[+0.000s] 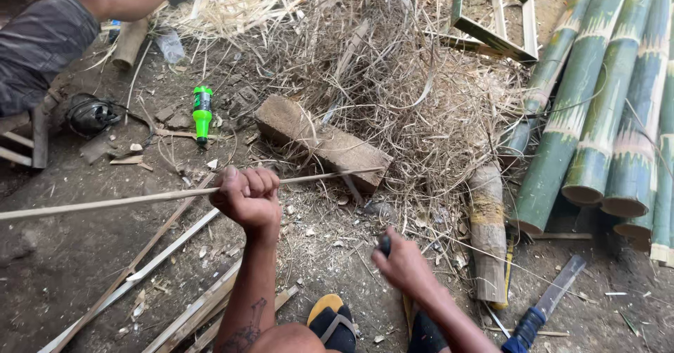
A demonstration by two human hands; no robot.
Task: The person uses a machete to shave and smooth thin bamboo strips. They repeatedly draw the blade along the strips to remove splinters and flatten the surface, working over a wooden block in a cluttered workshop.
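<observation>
My left hand (246, 195) is closed in a fist around a long thin bamboo strip (126, 200) that runs from the far left edge to a flat wooden block (319, 142). My right hand (400, 262) is blurred and grips a dark handle, most of which is hidden by the fingers. Both hands sit above my sandalled feet (333, 321) at the bottom of the view.
Thick green bamboo poles (604, 107) lie at the right beside a short bamboo stump (488, 230). A blue-handled blade (544, 304) rests on the dirt. A heap of dry shavings (393, 79), a green bottle (202, 113) and split strips (182, 311) surround me. Another person's leg (105, 2) shows top left.
</observation>
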